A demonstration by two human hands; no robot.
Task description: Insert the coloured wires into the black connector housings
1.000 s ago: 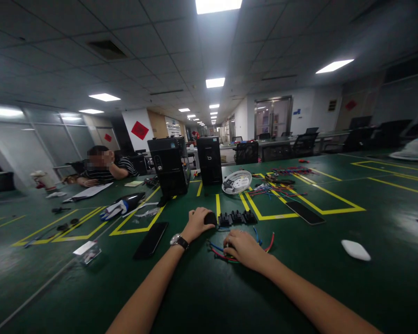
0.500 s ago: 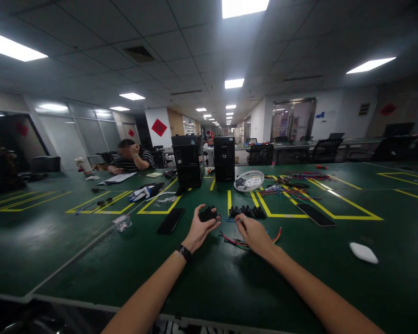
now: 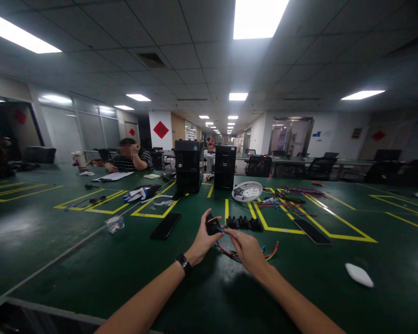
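The left hand (image 3: 204,239) had lifted the small black block (image 3: 213,226) off the green table (image 3: 90,273) (it lay there a second before), fingers closed around it. The right hand (image 3: 247,248) pinched a blue wire (image 3: 223,229) against the block, above the loose wires (image 3: 264,254).

head-worn view, facing forward, across table (image 3: 90,278)

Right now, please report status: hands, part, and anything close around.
Left hand holds small black connector block. Right hand pinches blue wire at it. Loose wires and more black blocks close behind.
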